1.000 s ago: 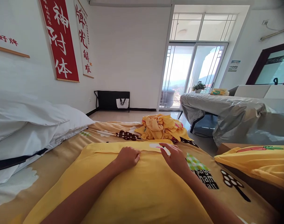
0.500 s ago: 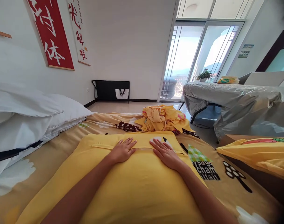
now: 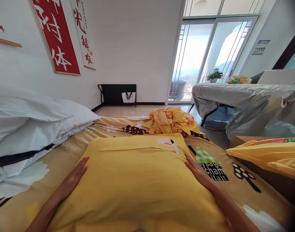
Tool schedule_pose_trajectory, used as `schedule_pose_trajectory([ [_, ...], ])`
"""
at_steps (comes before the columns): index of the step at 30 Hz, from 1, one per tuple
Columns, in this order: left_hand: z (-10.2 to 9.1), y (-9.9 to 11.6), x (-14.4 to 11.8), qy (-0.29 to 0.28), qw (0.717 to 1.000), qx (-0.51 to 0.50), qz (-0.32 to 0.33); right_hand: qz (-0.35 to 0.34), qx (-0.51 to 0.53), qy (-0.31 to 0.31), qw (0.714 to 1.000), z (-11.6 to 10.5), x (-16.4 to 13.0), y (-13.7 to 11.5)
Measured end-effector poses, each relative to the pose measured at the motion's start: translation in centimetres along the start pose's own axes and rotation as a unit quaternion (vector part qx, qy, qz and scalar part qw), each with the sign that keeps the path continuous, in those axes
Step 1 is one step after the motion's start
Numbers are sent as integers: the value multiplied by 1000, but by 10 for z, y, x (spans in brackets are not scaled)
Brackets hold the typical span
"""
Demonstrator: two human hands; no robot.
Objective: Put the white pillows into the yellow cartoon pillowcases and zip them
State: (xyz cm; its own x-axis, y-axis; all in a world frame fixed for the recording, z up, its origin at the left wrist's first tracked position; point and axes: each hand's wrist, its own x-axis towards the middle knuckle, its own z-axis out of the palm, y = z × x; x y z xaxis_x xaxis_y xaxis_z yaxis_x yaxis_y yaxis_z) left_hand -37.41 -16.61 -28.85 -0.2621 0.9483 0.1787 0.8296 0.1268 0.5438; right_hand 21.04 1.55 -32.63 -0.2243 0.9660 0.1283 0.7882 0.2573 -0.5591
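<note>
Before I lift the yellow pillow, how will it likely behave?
The yellow pillow would probably bend and sag, as its surface shows soft wrinkles. It seems unlikely to roll, since it lies broadly on the patterned bedding.

Lighting: daylight, bright, entering by glass door (image 3: 193,54) between 1 and 2 o'clock; panes washed near white, outdoor view (image 3: 183,82) pale. Back wall (image 3: 133,42) at 12 o'clock: even, greyish, in shade. Silver table cover (image 3: 249,109) at 3 o'clock: glossy highlights along folds, dim beneath. White pillows (image 3: 41,129) at 9 o'clock: soft grey shading. Yellow pillow (image 3: 140,180) at 6 o'clock: warm, darkening toward near end. Carton (image 3: 266,177) at 4 o'clock: deep shadow. Definition: centre clear; wide-angle lean in red scroll (image 3: 55,35) at 10 o'clock; corners at 2 and 4 o'clock dark, smeared
</note>
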Motion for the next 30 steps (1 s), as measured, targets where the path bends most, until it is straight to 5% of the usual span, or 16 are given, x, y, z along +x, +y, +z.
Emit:
schedule_pose_trajectory([
  [3,-15,-5,-20,-9,997,68,-20,82,-5,-30,996,-19,-17,22],
  [5,-26,11,-29,15,990,143,1,109,-71,18,991,-37,-27,12],
  [9,-19,103,-28,82,961,210,158,-9,-161,184,970,-47,-43,-89],
  [12,12,187,-18,47,950,202,235,-203,-174,151,952,-18,-52,-183],
  [15,43,215,-14,15,949,198,245,-267,-196,101,938,20,-57,-220],
  [17,50,194,-18,43,950,203,233,-251,-206,119,938,35,-61,-204],
  [21,40,100,-44,141,956,205,153,-161,-202,201,945,38,-77,-122],
  [24,35,40,-70,148,971,171,77,-116,-178,180,960,35,-99,-61],
  [30,36,-16,-111,109,987,105,-49,-15,-133,112,985,36,-146,33],
])
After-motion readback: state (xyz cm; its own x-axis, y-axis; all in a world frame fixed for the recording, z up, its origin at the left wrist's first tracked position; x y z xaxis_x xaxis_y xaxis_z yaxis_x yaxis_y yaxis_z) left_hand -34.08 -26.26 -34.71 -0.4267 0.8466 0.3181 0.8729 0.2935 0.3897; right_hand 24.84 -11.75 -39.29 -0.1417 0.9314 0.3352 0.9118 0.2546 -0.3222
